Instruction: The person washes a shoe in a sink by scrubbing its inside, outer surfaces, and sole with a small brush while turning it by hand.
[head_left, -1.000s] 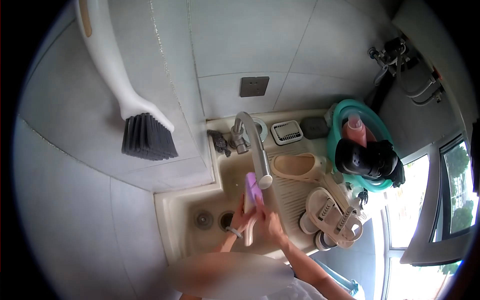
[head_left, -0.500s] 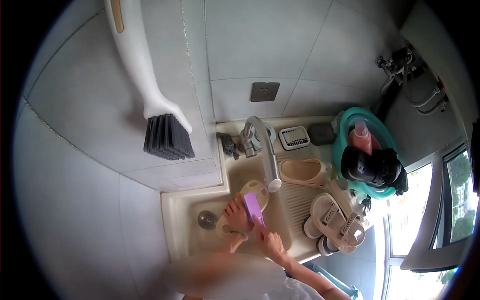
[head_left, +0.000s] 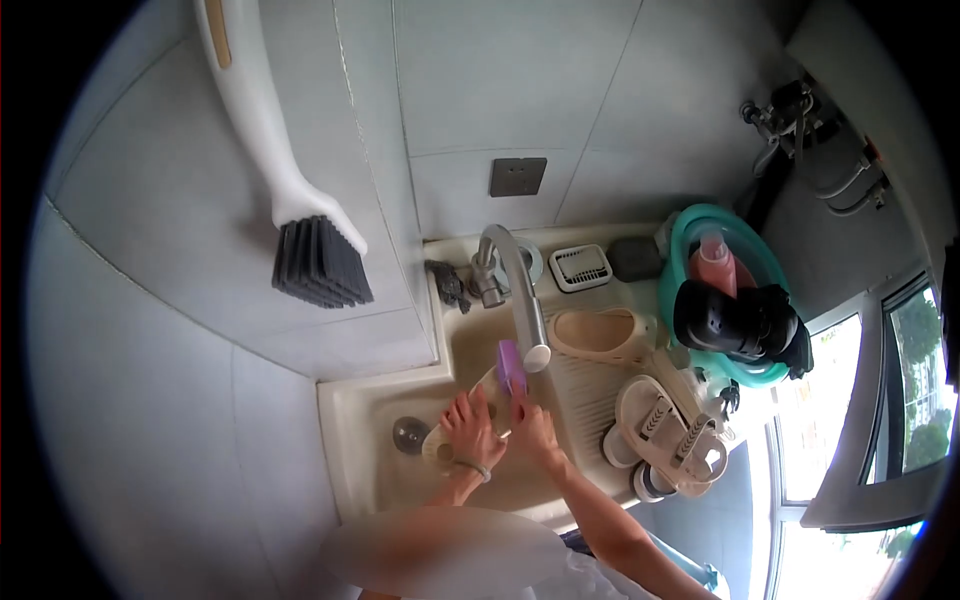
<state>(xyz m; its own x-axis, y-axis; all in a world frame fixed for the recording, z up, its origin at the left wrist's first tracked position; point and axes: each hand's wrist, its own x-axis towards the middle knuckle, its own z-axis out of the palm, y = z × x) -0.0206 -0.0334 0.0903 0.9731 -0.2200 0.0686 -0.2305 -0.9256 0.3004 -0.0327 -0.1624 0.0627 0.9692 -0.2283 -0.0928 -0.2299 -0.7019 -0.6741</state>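
Note:
A cream slipper lies slanted in the sink, partly hidden beneath my hands. My left hand presses and holds it down, fingers spread across its middle. With my right hand I grip the handle of a purple brush. The brush head rests at or just over the slipper's far end; whether its bristles touch cannot be made out. Above them hangs the spout of the faucet, and no running water shows.
On the ribbed drainboard sit another cream slipper and cream sandals. A teal basin at the right holds a pink bottle and black items. A soap dish stands behind the faucet. A large white brush looms at upper left.
My right hand and the purple brush have moved away from me along the slipper, toward its far end. My left hand's fingers are more spread on the slipper. The view has shifted slightly.

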